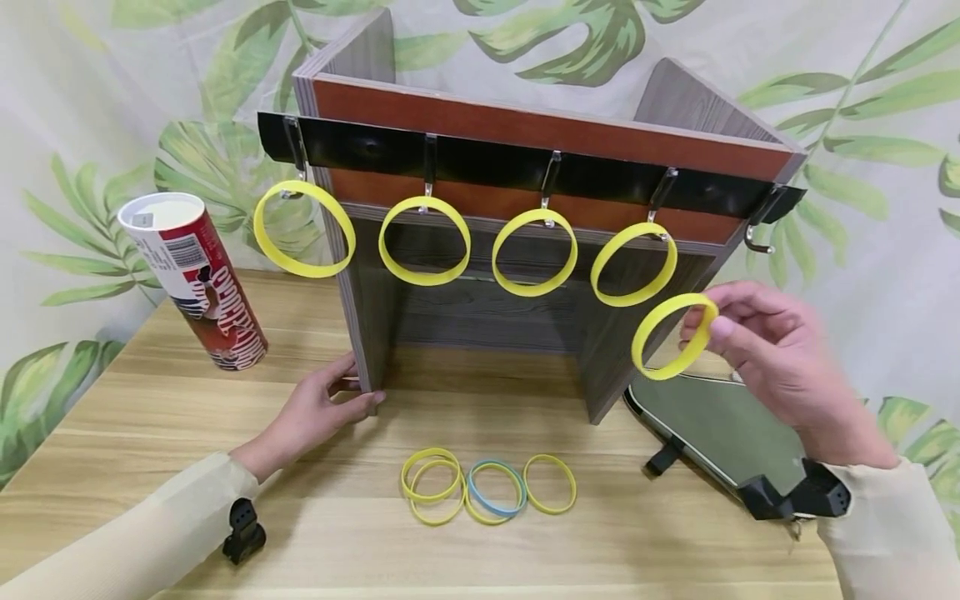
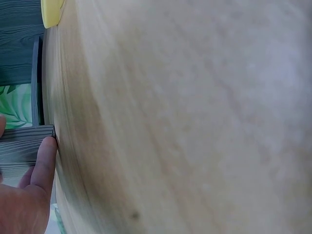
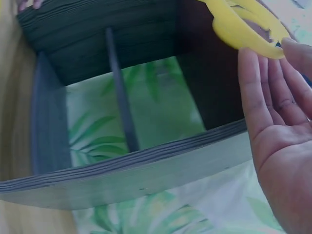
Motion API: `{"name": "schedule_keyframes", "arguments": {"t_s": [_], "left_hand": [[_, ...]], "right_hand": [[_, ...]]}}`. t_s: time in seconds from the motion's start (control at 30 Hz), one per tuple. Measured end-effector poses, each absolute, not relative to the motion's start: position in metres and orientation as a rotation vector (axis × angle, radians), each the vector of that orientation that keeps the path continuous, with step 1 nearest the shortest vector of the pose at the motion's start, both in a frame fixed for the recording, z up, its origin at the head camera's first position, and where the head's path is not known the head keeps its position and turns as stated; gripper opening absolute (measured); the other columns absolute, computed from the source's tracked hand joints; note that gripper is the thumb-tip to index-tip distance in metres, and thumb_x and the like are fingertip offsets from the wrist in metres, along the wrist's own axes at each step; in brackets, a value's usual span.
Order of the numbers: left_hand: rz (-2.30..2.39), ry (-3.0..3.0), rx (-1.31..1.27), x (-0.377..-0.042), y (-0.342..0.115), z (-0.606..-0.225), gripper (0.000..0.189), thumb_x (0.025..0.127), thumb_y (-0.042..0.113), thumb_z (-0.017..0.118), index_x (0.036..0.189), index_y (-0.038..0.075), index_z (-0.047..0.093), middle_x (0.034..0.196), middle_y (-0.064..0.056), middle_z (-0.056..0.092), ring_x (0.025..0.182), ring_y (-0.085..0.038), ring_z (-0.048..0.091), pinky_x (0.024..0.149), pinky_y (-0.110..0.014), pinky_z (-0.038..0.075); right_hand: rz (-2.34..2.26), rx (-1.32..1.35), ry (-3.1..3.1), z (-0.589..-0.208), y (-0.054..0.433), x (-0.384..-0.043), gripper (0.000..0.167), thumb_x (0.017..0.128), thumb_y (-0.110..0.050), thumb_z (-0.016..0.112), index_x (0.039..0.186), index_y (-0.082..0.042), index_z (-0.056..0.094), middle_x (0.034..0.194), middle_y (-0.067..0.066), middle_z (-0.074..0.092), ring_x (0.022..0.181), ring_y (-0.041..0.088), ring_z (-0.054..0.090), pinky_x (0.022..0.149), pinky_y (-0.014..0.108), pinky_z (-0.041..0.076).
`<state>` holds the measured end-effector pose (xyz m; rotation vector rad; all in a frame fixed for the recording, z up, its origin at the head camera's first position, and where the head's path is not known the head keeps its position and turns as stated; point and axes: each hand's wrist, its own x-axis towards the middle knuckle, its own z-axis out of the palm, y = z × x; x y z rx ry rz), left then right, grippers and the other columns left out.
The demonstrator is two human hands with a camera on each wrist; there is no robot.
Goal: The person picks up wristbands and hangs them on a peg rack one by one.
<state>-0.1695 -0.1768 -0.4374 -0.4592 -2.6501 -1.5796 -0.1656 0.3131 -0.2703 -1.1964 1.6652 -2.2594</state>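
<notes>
My right hand (image 1: 787, 358) pinches a yellow wristband (image 1: 663, 372) between thumb and fingertips, below and left of the bare hook (image 1: 752, 237) at the right end of a black rail (image 1: 487, 164). Several yellow wristbands hang along that rail, one per hook, the leftmost band (image 1: 264, 242) beyond the side panel. The rail crosses the front of a grey wood-grain stand (image 1: 480, 100) with reddish boards. Low at the stand's left panel (image 1: 351, 308), my left hand (image 1: 318, 412) grips its front edge, thumb in front and fingers behind. In the left wrist view its finger (image 2: 46, 161) lies along the panel end.
Several yellow wristbands (image 1: 573, 492) and a blue one (image 1: 487, 507) lie on the wooden table (image 1: 360, 533) before the stand, some overlapping. A red and white canister (image 1: 198, 287) stands at left. Beneath my right hand lies a green pouch (image 1: 720, 425). Leaf-patterned cloth (image 1: 570, 42) covers the background.
</notes>
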Motion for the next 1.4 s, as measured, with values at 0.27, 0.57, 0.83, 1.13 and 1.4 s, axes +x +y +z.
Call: {"name": "schedule_keyframes", "arguments": {"t_s": [0.27, 0.57, 0.83, 1.13, 1.4], "left_hand": [[-1.596, -2.639, -0.461, -0.169, -0.177, -0.438, 0.062, 0.099, 0.01, 0.072, 0.155, 0.005, 0.048, 0.132, -0.024, 0.069, 0.118, -0.039, 0.068, 0.088, -0.018, 0.056], [-1.606, -2.63, -0.466, -0.168, -0.177, -0.437, 0.062, 0.099, 0.009, 0.072, 0.155, 0.004, 0.048, 0.131, -0.025, 0.069, 0.118, -0.04, 0.068, 0.088, -0.019, 0.056], [-1.613, -2.638, -0.463, -0.168, -0.177, -0.435, 0.062, 0.099, 0.01, 0.072, 0.156, 0.005, 0.047, 0.134, -0.026, 0.068, 0.119, -0.041, 0.068, 0.087, -0.019, 0.057], [-1.632, -2.641, -0.442, -0.166, -0.177, -0.435, 0.064, 0.099, 0.012, 0.072, 0.157, 0.006, 0.046, 0.134, -0.026, 0.068, 0.119, -0.041, 0.068, 0.085, -0.02, 0.057], [-1.617, -2.645, -0.457, -0.168, -0.177, -0.435, 0.062, 0.099, 0.012, 0.072, 0.156, 0.007, 0.047, 0.134, -0.025, 0.068, 0.118, -0.039, 0.068, 0.084, -0.02, 0.058]], "right_hand": [[-2.559, -1.262, 1.385, -0.246, 0.314, -0.16, 0.031, 0.099, 0.027, 0.035, 0.121, 0.026, 0.056, 0.108, 0.032, 0.072, 0.098, 0.038, 0.072, 0.092, 0.041, 0.063], [-2.766, -1.179, 1.32, -0.234, 0.317, -0.159, 0.025, 0.098, 0.027, 0.04, 0.116, 0.028, 0.056, 0.106, 0.034, 0.073, 0.094, 0.04, 0.073, 0.086, 0.042, 0.064], [-2.761, -1.052, 1.581, -0.243, 0.324, -0.167, 0.028, 0.101, 0.024, 0.038, 0.119, 0.023, 0.059, 0.105, 0.026, 0.075, 0.095, 0.032, 0.073, 0.089, 0.037, 0.064], [-2.71, -1.043, 1.531, -0.253, 0.323, -0.171, 0.032, 0.1, 0.026, 0.035, 0.119, 0.022, 0.06, 0.109, 0.026, 0.074, 0.098, 0.034, 0.074, 0.092, 0.04, 0.063], [-2.614, -1.092, 1.55, -0.263, 0.323, -0.171, 0.034, 0.101, 0.024, 0.032, 0.12, 0.021, 0.06, 0.113, 0.024, 0.072, 0.105, 0.033, 0.073, 0.09, 0.04, 0.064]]}}
